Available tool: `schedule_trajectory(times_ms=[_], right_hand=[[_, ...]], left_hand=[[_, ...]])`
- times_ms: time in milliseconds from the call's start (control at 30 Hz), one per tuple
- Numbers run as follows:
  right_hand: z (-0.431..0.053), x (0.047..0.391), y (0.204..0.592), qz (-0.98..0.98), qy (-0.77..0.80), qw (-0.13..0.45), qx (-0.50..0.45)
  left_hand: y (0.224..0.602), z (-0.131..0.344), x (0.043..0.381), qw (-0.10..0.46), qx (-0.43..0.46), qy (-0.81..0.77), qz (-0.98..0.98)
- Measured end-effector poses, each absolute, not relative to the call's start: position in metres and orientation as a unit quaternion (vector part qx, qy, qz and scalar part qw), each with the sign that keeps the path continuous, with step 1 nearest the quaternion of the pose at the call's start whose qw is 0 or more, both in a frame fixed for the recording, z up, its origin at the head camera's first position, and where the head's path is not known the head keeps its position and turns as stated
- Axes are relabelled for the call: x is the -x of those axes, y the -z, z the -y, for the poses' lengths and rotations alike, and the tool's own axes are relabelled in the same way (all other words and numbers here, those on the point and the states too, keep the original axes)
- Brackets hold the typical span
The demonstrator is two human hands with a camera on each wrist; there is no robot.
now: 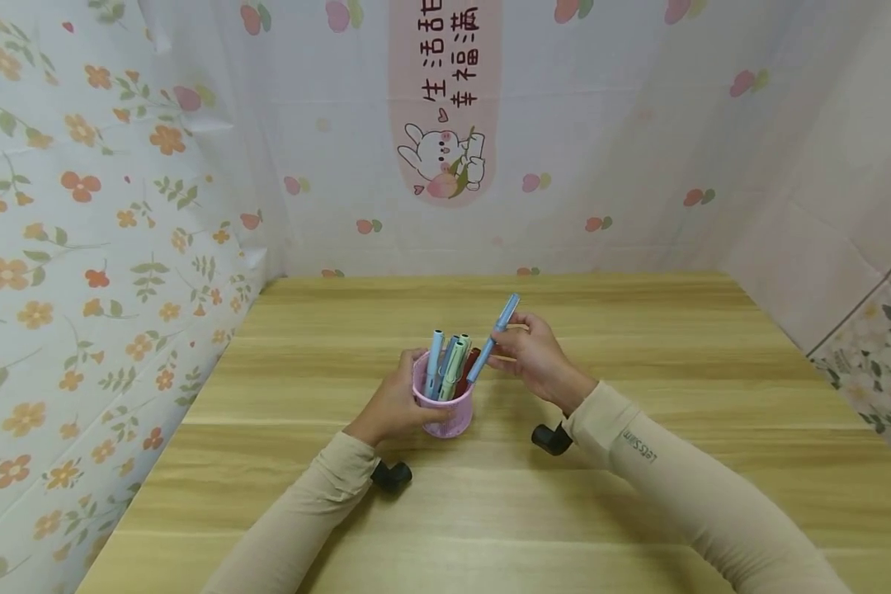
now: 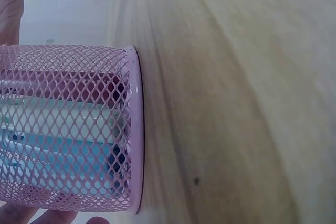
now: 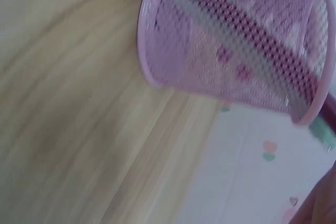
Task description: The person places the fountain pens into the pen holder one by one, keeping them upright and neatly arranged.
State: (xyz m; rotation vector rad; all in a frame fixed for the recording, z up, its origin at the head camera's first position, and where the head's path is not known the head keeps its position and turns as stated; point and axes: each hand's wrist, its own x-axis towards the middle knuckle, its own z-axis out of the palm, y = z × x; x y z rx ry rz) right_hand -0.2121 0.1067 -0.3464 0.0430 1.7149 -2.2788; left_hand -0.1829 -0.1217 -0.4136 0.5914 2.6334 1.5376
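Observation:
A pink mesh pen holder [image 1: 446, 422] stands upright on the table with several pens in it. My left hand [image 1: 392, 403] grips it from the left, thumb across its front and fingers round the far side. Inside lean a light blue pen [image 1: 434, 363], a darker blue one, light green pens [image 1: 452, 373] and a dark red pen [image 1: 466, 376]. My right hand [image 1: 536, 361] pinches a blue pen [image 1: 503, 318], tilted, its lower end right at the holder's right rim. Through the mesh [image 2: 63, 129] in the left wrist view, the pens reach close to the base.
The wood-grain table [image 1: 638, 511] extends around both hands. Black angled camera pieces [image 1: 392, 477] sit under the wrists. A white patterned cloth [image 1: 601, 148] hangs behind the table, with a floral cloth [image 1: 82, 330] along the left.

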Motion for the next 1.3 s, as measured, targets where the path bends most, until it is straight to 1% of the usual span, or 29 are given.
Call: schedule_trajectory(times_ms=[133, 333, 500, 833, 1033, 1100, 1300], right_hand=[[-0.101, 0.203, 0.349, -0.608, 0.786, 0.113, -0.019], [-0.096, 0.193, 0.35, -0.638, 0.768, 0.044, 0.005], [-0.093, 0.185, 0.352, -0.666, 0.744, 0.01, 0.042], [-0.089, 0.176, 0.366, -0.732, 0.666, -0.078, 0.118], [-0.085, 0.169, 0.373, -0.756, 0.621, -0.141, 0.151], [-0.084, 0.169, 0.376, -0.763, 0.606, -0.154, 0.162], [-0.084, 0.168, 0.38, -0.779, 0.58, -0.153, 0.183]], left_hand=[[0.415, 0.122, 0.179, 0.028, -0.185, -0.502, -0.844], [0.414, 0.119, 0.181, 0.017, -0.196, -0.504, -0.841], [0.414, 0.118, 0.182, 0.01, -0.201, -0.495, -0.845], [0.414, 0.115, 0.181, 0.004, -0.206, -0.486, -0.849], [0.414, 0.115, 0.179, 0.005, -0.203, -0.49, -0.848], [0.414, 0.115, 0.179, 0.003, -0.202, -0.491, -0.847], [0.416, 0.117, 0.181, 0.0, -0.206, -0.49, -0.847]])
